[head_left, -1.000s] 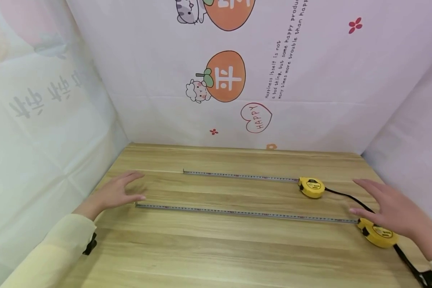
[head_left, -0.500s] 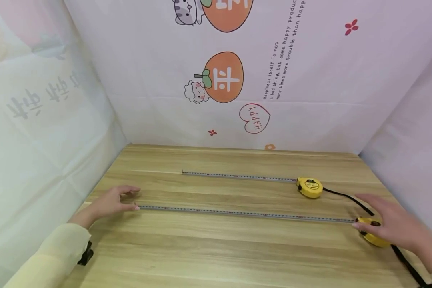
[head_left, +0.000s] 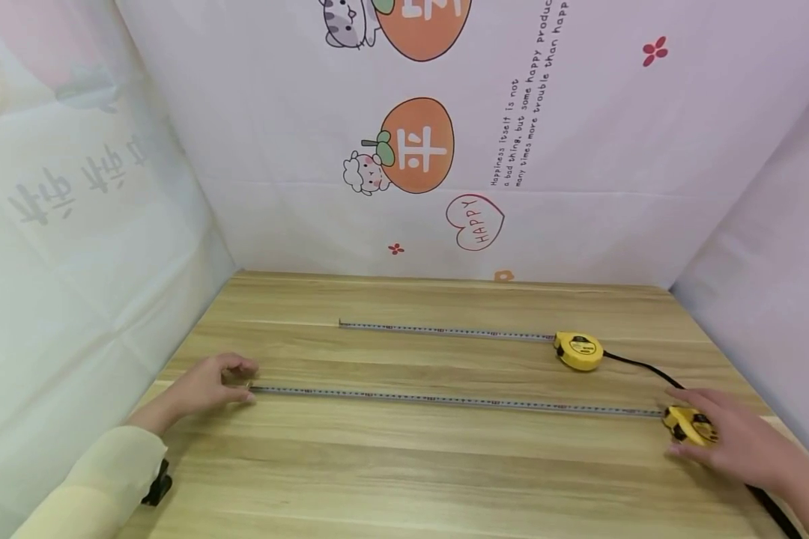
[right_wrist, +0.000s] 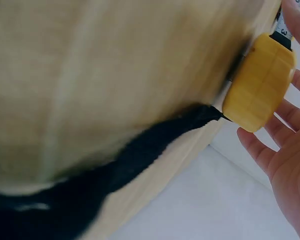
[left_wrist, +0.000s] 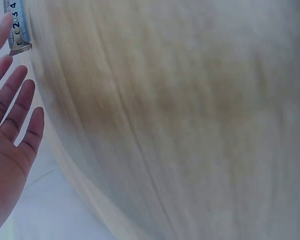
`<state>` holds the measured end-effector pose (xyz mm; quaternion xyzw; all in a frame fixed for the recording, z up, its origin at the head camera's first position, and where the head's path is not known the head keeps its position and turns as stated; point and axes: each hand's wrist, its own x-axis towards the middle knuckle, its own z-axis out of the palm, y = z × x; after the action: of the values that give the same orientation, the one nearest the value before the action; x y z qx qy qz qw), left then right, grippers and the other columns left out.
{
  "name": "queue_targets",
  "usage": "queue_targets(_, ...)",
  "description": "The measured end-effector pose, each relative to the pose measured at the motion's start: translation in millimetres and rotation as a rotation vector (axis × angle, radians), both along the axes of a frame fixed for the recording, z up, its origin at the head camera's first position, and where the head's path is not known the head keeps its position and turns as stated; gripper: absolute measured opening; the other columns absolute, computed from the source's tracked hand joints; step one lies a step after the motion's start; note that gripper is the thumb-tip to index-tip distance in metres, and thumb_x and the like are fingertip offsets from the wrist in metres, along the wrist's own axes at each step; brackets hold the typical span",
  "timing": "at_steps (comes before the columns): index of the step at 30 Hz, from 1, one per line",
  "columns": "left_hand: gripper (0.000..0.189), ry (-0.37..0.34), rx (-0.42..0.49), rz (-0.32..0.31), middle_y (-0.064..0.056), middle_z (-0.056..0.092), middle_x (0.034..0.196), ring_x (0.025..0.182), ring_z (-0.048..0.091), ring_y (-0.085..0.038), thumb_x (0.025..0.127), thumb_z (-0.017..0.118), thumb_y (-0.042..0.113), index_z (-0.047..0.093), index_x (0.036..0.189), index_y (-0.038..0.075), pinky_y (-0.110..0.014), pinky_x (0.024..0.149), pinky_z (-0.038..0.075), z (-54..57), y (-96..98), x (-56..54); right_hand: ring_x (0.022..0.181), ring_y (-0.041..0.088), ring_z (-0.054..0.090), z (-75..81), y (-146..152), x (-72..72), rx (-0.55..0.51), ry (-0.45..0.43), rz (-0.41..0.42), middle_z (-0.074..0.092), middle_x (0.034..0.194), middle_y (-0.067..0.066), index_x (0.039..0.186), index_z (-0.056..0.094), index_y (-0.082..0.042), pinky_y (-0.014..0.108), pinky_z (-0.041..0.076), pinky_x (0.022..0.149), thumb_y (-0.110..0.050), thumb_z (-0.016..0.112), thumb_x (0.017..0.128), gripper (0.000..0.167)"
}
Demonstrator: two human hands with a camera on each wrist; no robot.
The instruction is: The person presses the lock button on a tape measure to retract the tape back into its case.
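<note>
Two yellow tape measures lie on the wooden table with their blades drawn out to the left. In the head view, the near tape measure sits at the right, its blade running across the table. My right hand is spread around its case, thumb on the near side and fingers beyond. The right wrist view shows the yellow case in front of fairly straight fingers; contact is unclear. My left hand stands at the blade's hooked end, thumb and fingers apart on either side of it.
The far tape measure lies behind the near one, with a shorter length of blade out and a black strap. Another black strap trails from the near case. White printed cloth walls the back and sides.
Both hands have lowered toward the table: the left to the near blade's end, the right around the near case. The view has shifted slightly; the tape measures appear to stay put.
</note>
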<state>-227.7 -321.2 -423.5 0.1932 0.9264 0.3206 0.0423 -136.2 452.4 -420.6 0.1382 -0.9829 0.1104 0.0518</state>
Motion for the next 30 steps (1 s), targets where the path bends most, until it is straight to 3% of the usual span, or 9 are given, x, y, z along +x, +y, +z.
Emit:
queue_targets(3, 0.046, 0.007, 0.018, -0.006, -0.007, 0.067, 0.108, 0.096, 0.06, -0.025, 0.077, 0.084, 0.027, 0.067, 0.112, 0.002, -0.044, 0.084, 0.05, -2.3, -0.5, 0.0, 0.107, 0.053, 0.046, -3.6, 1.4, 0.7, 0.015, -0.022, -0.005, 0.048, 0.123, 0.033, 0.131, 0.052, 0.004, 0.065, 0.04, 0.08, -0.053, 0.082, 0.07, 0.089)
queue_targets(9, 0.037, -0.007, 0.046, -0.01, -0.003, 0.067, 0.102, 0.09, 0.059, -0.019, 0.077, 0.083, 0.019, 0.069, 0.107, 0.002, -0.03, 0.078, 0.051, -6.6, -0.5, -1.7, 0.102, 0.052, 0.049, -10.6, 5.0, 2.9, 0.037, 0.024, 0.006, 0.05, 0.117, 0.032, 0.127, 0.054, 0.002, 0.065, 0.042, 0.077, -0.044, 0.086, 0.068, 0.081)
queue_targets(14, 0.03, -0.013, 0.054, -0.009, -0.003, 0.066, 0.099, 0.087, 0.058, -0.017, 0.079, 0.082, 0.014, 0.069, 0.104, 0.003, -0.029, 0.076, 0.051, -8.2, 0.3, -2.9, 0.1, 0.052, 0.051, -11.6, 7.0, 3.7, 0.034, 0.05, 0.013, 0.051, 0.115, 0.031, 0.126, 0.055, 0.002, 0.065, 0.043, 0.075, -0.042, 0.088, 0.067, 0.081)
queue_targets(30, 0.014, -0.033, 0.075, -0.006, 0.0, 0.065, 0.088, 0.08, 0.058, -0.014, 0.083, 0.076, 0.006, 0.07, 0.095, 0.004, -0.026, 0.07, 0.05, -8.5, -0.1, -6.8, 0.102, 0.057, 0.05, -5.6, 8.6, 1.7, 0.032, -0.069, -0.024, 0.051, 0.118, 0.034, 0.13, 0.052, 0.006, 0.065, 0.043, 0.076, -0.046, 0.084, 0.071, 0.084)
